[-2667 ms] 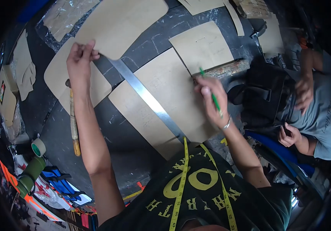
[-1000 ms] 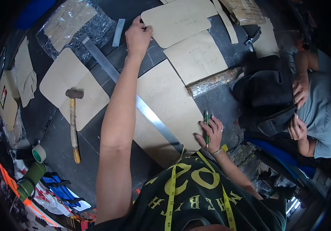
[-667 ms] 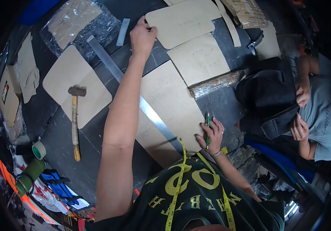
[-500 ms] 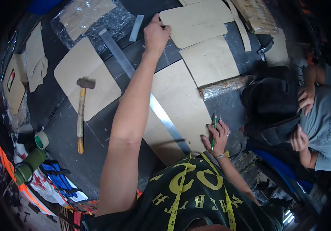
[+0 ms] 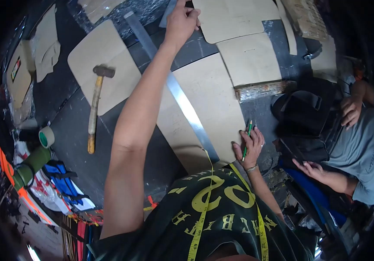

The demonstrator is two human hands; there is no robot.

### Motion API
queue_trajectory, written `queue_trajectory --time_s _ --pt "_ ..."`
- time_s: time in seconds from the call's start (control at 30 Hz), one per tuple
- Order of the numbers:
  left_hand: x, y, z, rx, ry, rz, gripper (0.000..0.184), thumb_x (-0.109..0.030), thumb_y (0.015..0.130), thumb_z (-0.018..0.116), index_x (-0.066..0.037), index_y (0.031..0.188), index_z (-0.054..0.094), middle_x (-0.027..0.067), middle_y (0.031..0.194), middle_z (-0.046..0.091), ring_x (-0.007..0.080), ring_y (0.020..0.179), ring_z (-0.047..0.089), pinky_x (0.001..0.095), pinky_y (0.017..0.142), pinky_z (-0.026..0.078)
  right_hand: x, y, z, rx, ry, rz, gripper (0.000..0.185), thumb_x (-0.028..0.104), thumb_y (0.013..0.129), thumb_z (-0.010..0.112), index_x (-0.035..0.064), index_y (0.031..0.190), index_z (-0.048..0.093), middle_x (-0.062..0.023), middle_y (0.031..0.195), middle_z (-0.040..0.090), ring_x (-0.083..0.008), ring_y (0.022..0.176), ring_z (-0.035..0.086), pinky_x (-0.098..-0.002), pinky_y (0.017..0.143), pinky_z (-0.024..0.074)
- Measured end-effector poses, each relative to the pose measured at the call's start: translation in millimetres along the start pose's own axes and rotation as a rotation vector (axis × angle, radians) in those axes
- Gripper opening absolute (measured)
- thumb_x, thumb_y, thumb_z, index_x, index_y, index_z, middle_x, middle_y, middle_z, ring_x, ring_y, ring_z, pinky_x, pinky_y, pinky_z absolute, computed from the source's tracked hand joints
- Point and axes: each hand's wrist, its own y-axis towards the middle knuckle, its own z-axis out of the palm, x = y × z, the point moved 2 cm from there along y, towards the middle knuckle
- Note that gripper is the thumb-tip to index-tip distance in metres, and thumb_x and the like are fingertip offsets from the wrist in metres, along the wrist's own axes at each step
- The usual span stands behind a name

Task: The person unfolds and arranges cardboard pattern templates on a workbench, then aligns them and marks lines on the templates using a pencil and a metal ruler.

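Observation:
My right hand (image 5: 250,147) rests on the right edge of a large tan cardboard sheet (image 5: 195,93), a green pencil (image 5: 247,139) held between its fingers. My left hand (image 5: 182,25) reaches to the top of the view, beside the left edge of a rounded cardboard piece (image 5: 232,21). Its thumb and index finger are apart, and the fingertips lie partly beyond the frame. A long metal ruler (image 5: 184,106) lies slantwise across the large sheet, passing under my left forearm. A short grey metal strip (image 5: 167,15) sits just left of that hand.
A hammer (image 5: 94,111) lies partly on another rounded cardboard piece (image 5: 124,61). A plastic-wrapped bar (image 5: 263,90) sits beside a black bag (image 5: 308,108), near a co-worker in a grey shirt (image 5: 360,148). Green tape (image 5: 46,137) stands at the left. A yellow measuring tape (image 5: 202,213) hangs over my shirt.
The view has shifted, so the table's things appear higher. My left hand is nearer the top edge. The co-worker's lower hand has turned and opened, while my right hand still holds the pencil.

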Motion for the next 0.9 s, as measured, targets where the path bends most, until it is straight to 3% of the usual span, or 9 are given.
queue_trajectory --time_s 0.07,0.1,0.13,0.2,0.3,0.4,0.53,0.77,0.9 --pt "-16 -9 -27 -0.004 0.005 0.022 0.043 -0.008 0.101 0.060 -0.001 0.143 0.051 0.0079 0.074 0.068 0.0152 0.055 0.061 0.0307 0.051 0.050 0 -1 1 -0.005 0.013 -0.005 0.051 0.040 0.083 0.080 0.0169 0.128 0.069 -0.0121 0.133 0.058 -0.0387 0.136 0.048 -0.0572 0.114 0.0326" --pt "-27 -17 -43 -0.021 0.022 -0.135 0.044 -0.008 0.102 0.060 -0.002 0.145 0.052 0.0082 0.077 0.068 0.0132 0.060 0.061 0.0296 0.054 0.050 -1 -1 1 -0.004 0.015 -0.007 0.051 0.040 0.083 0.080 0.0168 0.128 0.068 -0.0121 0.133 0.058 -0.0387 0.136 0.048 -0.0573 0.114 0.0324" --pt "-14 -21 -56 -0.064 -0.148 -0.097 0.043 -0.008 0.103 0.060 -0.003 0.145 0.052 0.0093 0.082 0.067 0.0112 0.070 0.063 0.0278 0.059 0.051 -1 -1 1 -0.008 0.013 -0.007 0.051 0.040 0.084 0.080 0.0166 0.127 0.068 -0.0121 0.133 0.058 -0.0387 0.136 0.048 -0.0573 0.115 0.0322" --pt "1 -34 -94 -0.134 -0.081 -0.070 0.047 -0.010 0.100 0.064 -0.002 0.145 0.053 0.0129 0.090 0.069 0.0184 0.078 0.066 0.0318 0.067 0.053 1 1 -1 0.002 0.017 0.000 0.051 0.040 0.084 0.079 0.0164 0.127 0.068 -0.0122 0.133 0.058 -0.0390 0.136 0.048 -0.0575 0.115 0.0317" --pt "14 -62 -140 -0.155 -0.222 -0.189 0.058 -0.013 0.097 0.071 0.005 0.146 0.048 0.0110 0.095 0.076 0.0146 0.081 0.073 0.0270 0.073 0.059 2 2 -3 0.012 0.015 0.009 0.050 0.041 0.085 0.079 0.0161 0.127 0.068 -0.0126 0.134 0.058 -0.0393 0.137 0.047 -0.0574 0.115 0.0316" --pt "26 -85 -164 -0.148 -0.035 -0.273 0.051 -0.013 0.101 0.069 0.001 0.145 0.048 0.0094 0.095 0.075 0.0133 0.087 0.071 0.0260 0.077 0.057 3 2 -2 0.008 0.007 0.009 0.050 0.041 0.085 0.078 0.0162 0.127 0.068 -0.0127 0.134 0.059 -0.0395 0.137 0.047 -0.0572 0.115 0.0317" --pt "39 -96 -168 -0.166 0.141 -0.202 0.054 -0.012 0.100 0.069 0.004 0.147 0.049 0.0099 0.097 0.076 0.0127 0.081 0.070 0.0260 0.075 0.058 3 1 0 0.002 0.010 0.007 0.050 0.041 0.086 0.078 0.0163 0.127 0.068 -0.0127 0.134 0.059 -0.0394 0.137 0.047 -0.0572 0.115 0.0321" --pt "24 -97 -157 -0.197 0.389 -0.232 0.057 -0.014 0.097 0.071 -0.005 0.151 0.053 0.0090 0.095 0.077 0.0105 0.079 0.072 0.0250 0.076 0.059 5 3 -4 0.014 -0.003 0.010 0.049 0.040 0.085 0.078 0.0164 0.127 0.068 -0.0120 0.135 0.059 -0.0394 0.137 0.047 -0.0571 0.114 0.0330" --pt "28 -96 -155 -0.230 0.411 -0.186 0.051 -0.016 0.096 0.070 -0.009 0.146 0.059 0.0087 0.089 0.078 0.0149 0.074 0.075 0.0293 0.075 0.060 4 4 -4 0.021 -0.003 0.008 0.050 0.039 0.085 0.078 0.0160 0.128 0.067 -0.0129 0.135 0.058 -0.0404 0.136 0.047 -0.0572 0.114 0.0330"
